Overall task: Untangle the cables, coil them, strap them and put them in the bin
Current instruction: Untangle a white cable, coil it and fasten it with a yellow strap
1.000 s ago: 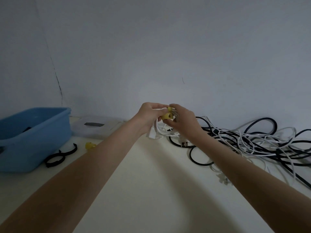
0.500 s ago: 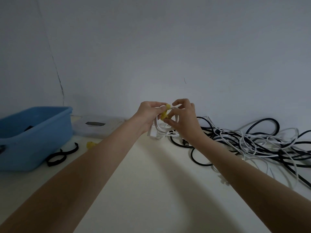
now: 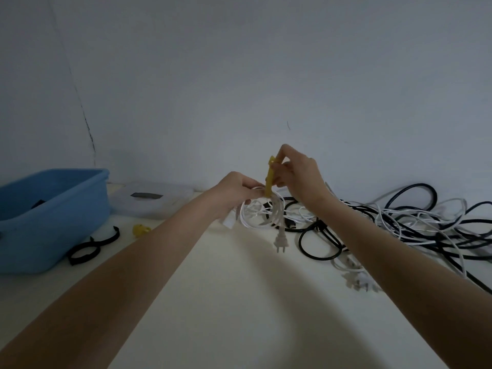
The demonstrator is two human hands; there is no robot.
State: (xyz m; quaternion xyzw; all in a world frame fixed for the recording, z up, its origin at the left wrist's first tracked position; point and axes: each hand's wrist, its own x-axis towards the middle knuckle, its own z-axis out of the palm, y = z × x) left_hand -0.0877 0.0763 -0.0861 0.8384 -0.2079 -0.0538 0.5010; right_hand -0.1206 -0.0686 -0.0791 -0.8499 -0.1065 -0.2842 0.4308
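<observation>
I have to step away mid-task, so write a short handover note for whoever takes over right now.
Left hand: grips the coiled white cable above the table, its plug hanging down.
Right hand: pinches the yellow strap, pulled upward from the coil.
Blue bin: far left, something dark inside. Black straps and a spare yellow strap lie beside it.
Done: one white cable coiled, strapping under way.
Left: close the strap, bin the coil, then untangle, coil and strap the black-and-white cable pile at right.
</observation>
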